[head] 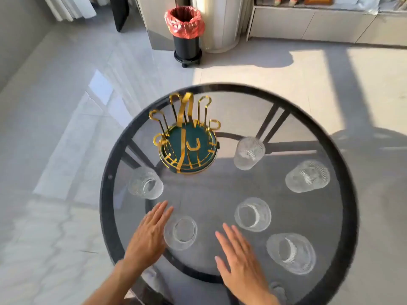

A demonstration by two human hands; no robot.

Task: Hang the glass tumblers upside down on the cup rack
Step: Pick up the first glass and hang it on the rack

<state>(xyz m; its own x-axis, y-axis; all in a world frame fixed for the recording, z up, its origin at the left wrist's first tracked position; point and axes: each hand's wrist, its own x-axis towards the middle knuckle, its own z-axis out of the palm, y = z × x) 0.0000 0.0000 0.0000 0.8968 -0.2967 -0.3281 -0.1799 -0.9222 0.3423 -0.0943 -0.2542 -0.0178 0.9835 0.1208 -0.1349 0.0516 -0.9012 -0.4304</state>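
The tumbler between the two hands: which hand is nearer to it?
Left. The left hand lies flat right beside the tumbler, fingers along its left side. The right hand lies open below and to its right, clearly apart.

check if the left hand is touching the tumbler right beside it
Cannot tell. In the head view the left hand edge meets the tumbler outline; no gap or contact shows plainly.

Pale marble floor point(66, 133), sun patches; black bin point(187, 44) with red liner, white cabinets point(308, 25) right of it.
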